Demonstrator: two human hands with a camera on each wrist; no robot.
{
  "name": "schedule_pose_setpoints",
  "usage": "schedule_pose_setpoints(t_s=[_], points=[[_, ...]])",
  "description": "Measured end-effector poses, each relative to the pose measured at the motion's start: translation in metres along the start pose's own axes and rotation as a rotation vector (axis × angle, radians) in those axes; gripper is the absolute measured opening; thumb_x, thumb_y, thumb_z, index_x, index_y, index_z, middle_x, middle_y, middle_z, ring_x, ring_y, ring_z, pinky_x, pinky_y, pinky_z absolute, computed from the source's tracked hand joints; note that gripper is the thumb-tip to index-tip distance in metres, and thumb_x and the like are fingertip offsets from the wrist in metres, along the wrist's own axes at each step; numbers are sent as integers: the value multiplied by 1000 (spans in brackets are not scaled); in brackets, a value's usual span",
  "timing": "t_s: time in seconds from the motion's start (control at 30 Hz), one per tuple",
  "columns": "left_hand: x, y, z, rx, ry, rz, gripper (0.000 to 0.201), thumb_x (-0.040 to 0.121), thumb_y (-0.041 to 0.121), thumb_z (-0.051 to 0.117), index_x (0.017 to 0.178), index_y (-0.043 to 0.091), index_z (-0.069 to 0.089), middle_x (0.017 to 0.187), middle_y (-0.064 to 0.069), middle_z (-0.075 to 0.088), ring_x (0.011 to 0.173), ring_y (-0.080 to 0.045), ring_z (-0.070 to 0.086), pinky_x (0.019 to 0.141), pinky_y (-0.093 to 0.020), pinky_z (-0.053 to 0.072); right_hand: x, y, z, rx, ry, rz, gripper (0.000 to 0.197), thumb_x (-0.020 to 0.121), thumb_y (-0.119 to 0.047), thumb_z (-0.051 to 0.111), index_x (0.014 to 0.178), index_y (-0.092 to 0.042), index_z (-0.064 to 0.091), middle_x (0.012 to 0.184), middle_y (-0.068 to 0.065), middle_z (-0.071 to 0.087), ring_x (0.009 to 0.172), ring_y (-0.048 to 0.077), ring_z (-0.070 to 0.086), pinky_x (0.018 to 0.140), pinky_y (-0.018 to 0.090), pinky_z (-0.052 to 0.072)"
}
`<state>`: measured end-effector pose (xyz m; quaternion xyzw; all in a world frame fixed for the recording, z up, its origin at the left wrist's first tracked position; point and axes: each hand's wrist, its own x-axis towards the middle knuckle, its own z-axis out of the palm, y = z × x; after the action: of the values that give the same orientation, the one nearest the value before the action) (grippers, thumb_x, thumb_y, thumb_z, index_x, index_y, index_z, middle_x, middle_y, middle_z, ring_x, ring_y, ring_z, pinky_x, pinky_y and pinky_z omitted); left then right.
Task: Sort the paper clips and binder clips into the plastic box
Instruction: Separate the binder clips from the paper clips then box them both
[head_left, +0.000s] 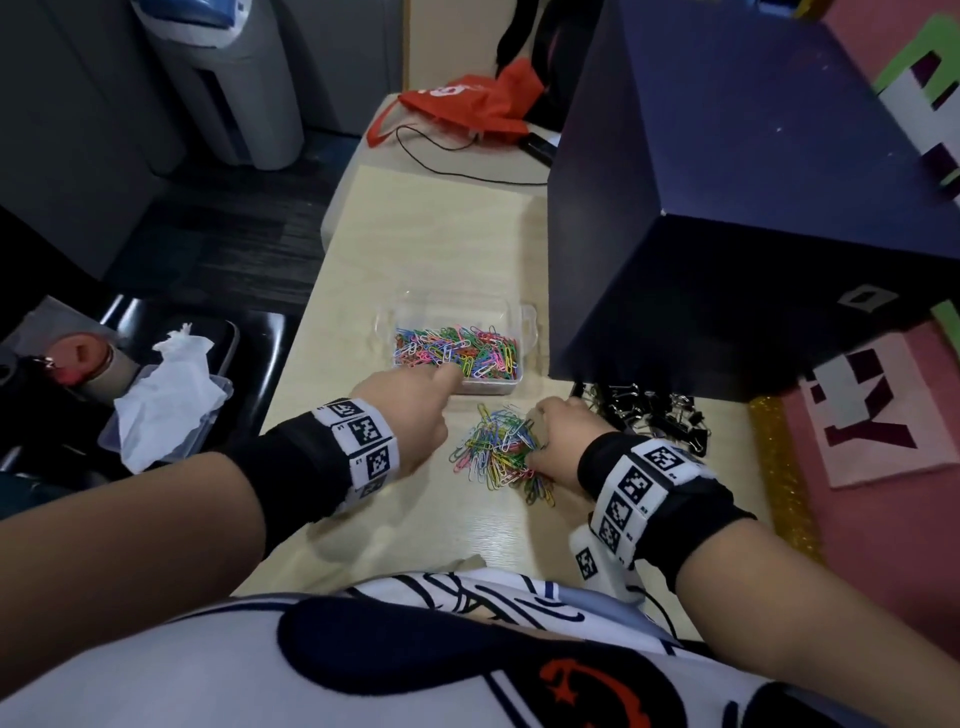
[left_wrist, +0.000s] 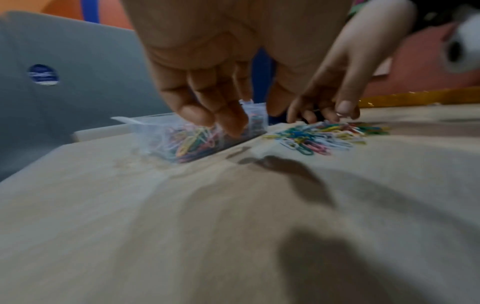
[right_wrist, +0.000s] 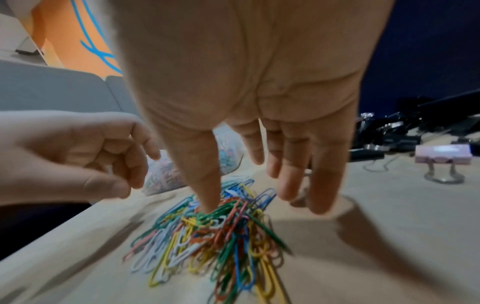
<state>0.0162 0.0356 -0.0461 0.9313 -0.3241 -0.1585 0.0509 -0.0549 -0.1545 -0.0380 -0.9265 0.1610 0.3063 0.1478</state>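
A clear plastic box (head_left: 524, 332) (left_wrist: 155, 131) (right_wrist: 231, 158) holding several coloured paper clips (head_left: 457, 351) stands mid-table. Just in front of it lies a loose pile of coloured paper clips (head_left: 496, 452) (left_wrist: 324, 135) (right_wrist: 221, 236). My left hand (head_left: 410, 410) (left_wrist: 221, 117) (right_wrist: 85, 156) hovers at the box's near edge, fingers loosely curled, with nothing seen in them. My right hand (head_left: 558, 441) (right_wrist: 265, 197) reaches down onto the pile with its fingers spread and the thumb pressing into the clips. Black binder clips (head_left: 649, 415) (right_wrist: 389, 139) lie to the right.
A big dark blue box (head_left: 727, 208) looms over the table's right side, above the binder clips. A pink binder clip (right_wrist: 431, 158) stands apart on the right. A red bag (head_left: 467, 104) and a black cable (head_left: 457, 169) lie far back. Left of the table, a chair holds tissue (head_left: 166, 395).
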Motion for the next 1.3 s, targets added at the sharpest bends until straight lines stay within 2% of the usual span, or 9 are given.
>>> schedule_pose_setpoints(t_s=[0.1, 0.2, 0.3, 0.4, 0.5, 0.7, 1.03, 1.17, 1.3], points=[[3, 10, 10, 42, -139, 142, 66, 80, 36, 64, 136, 19, 32, 133, -6, 47, 117, -28, 52, 94, -40, 48, -5, 1, 0, -68, -45, 73, 86, 66, -46, 79, 134, -18, 34, 131, 8, 34, 112, 29, 53, 93, 39, 49], [11, 21, 12, 112, -260, 160, 98, 70, 46, 76, 146, 21, 20, 136, -9, 40, 120, -30, 49, 94, -42, 48, -9, -3, 12, -57, -9, 32, 89, 58, -48, 82, 129, -23, 34, 123, 4, 32, 108, 28, 53, 90, 42, 51], [16, 28, 12, 149, -272, 185, 79, 73, 40, 76, 137, 17, 36, 124, -12, 44, 109, -31, 53, 88, -40, 50, -7, -11, 23, -12, 34, -118, 78, 69, -36, 79, 132, -22, 34, 121, 5, 30, 101, 27, 55, 88, 39, 51], [16, 30, 11, 94, -263, 146, 49, 84, 29, 66, 125, 13, 46, 117, -13, 46, 102, -32, 57, 84, -40, 51, -4, -16, 25, 43, 65, -134, 53, 82, -18, 64, 129, -19, 40, 122, 7, 32, 97, 30, 56, 89, 39, 49], [17, 26, 12, 89, -264, 118, 34, 89, 25, 60, 117, 10, 49, 113, -14, 52, 101, -32, 58, 80, -38, 51, 1, -18, 24, 64, 87, -152, 37, 86, -10, 53, 122, -18, 46, 118, 7, 35, 92, 31, 55, 83, 35, 48], [19, 18, 12, 43, -260, 111, 23, 86, 22, 62, 105, 13, 52, 100, -12, 62, 93, -30, 60, 72, -35, 48, 8, -18, 19, 95, 135, -144, 24, 88, -4, 51, 102, -22, 56, 112, 5, 45, 96, 26, 55, 83, 31, 45], [24, 4, -14, -62, -93, 151, 20, 86, 23, 62, 105, 19, 58, 99, 0, 62, 94, -21, 58, 78, -31, 43, 5, -33, -24, 169, 272, -245, 14, 84, -13, 66, 94, -22, 63, 108, 0, 57, 99, 20, 57, 86, 24, 42], [30, -10, -44, -136, 51, 87, 22, 84, 24, 64, 104, 18, 60, 91, 2, 57, 85, -19, 53, 79, -30, 43, 15, -48, -40, 186, 331, -269, 17, 85, -11, 62, 99, -20, 64, 110, 2, 58, 101, 20, 56, 84, 20, 37], [38, -24, -60, -138, 116, 22, 28, 82, 21, 66, 110, 20, 60, 103, -3, 63, 96, -23, 60, 86, -35, 47, 21, -60, -53, 185, 347, -271, 34, 87, -23, 64, 120, -23, 56, 122, 4, 55, 111, 21, 54, 93, 26, 39]])
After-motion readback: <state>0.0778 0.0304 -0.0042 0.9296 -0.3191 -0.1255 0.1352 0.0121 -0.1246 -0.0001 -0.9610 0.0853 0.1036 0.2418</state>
